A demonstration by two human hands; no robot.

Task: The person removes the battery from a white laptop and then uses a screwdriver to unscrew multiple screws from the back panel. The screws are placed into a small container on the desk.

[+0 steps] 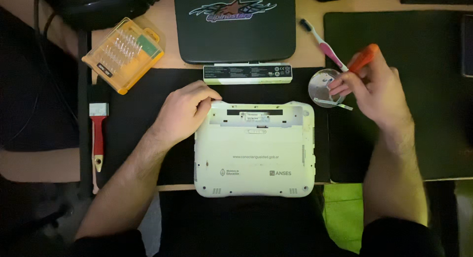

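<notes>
Flanking white netbook: bit case, paintbrush, toothbrush.

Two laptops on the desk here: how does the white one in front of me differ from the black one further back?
The white laptop lies underside up with its battery bay empty; the black laptop lies closed, a colourful sticker on its lid. The white one rests on the black mat; the black one sits partly on bare desk. The left hand touches the white one's corner; no hand touches the black one. Both lie flat, edges parallel.
</notes>
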